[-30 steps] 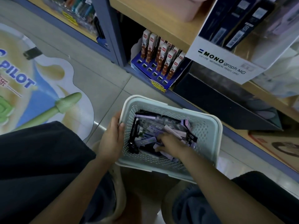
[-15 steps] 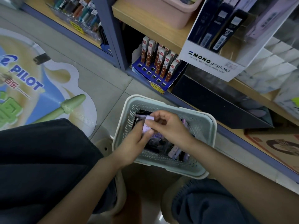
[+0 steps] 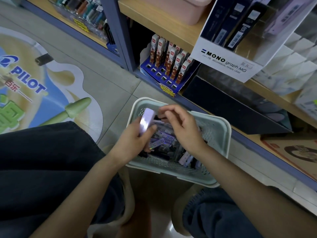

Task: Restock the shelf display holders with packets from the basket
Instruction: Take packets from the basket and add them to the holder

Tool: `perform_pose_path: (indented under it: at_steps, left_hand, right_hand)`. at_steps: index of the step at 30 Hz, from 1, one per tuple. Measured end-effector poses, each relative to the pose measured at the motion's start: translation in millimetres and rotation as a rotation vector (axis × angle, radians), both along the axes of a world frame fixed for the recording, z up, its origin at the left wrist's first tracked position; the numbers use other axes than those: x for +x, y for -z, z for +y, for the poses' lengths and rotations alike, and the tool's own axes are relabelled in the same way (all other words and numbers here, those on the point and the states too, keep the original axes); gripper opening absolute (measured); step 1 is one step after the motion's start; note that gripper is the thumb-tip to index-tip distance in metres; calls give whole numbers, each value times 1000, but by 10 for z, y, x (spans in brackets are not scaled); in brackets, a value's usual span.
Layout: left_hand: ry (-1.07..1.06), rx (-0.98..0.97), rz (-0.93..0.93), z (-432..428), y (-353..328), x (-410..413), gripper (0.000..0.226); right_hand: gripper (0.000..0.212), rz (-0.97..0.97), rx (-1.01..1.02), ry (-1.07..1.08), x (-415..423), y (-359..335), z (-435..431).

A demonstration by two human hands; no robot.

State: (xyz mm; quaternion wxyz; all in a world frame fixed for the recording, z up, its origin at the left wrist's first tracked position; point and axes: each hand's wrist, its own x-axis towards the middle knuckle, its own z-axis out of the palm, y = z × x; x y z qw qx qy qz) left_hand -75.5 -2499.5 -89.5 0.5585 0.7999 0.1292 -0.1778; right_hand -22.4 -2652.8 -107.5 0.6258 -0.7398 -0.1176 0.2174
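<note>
While left hand [image 3: 132, 141] grips it, lilac packet [image 3: 145, 121], pointing toward shelf [image 3: 154, 19]

Pale basket [image 3: 216, 134] on tiled floor [image 3: 109, 83]

The packet [image 3: 145, 121] in my left hand [image 3: 132, 143] is pale lilac. My basket [image 3: 221, 134] is pale mint, patterned all over with small holes; the packets [image 3: 163, 143] inside are lilac and black. The display box [image 3: 154, 73] is blue, the holder [image 3: 223, 60] white with black lettering, the tub [image 3: 180, 9] pink.
</note>
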Motion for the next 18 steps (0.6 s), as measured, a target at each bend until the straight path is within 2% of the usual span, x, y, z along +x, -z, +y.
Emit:
perform_pose_path:
  at_steps: [2,6,12,18]
  left_hand:
    - [-92,110,6,86,59,-16,23]
    - [-245,211,18,232,108,-14,39]
    - [-280,147,-2,285,128,19,27]
    - [-224,155,-46,263,151,28,31]
  right_hand:
    - [21,6,-168,-13,-57,360,-43]
    - [31,172,-505,-254,-210,1029,-129]
    - [53,197,-680,-287,-401,1387,-100]
    - [51,112,-786,-365,-341,1381,-53]
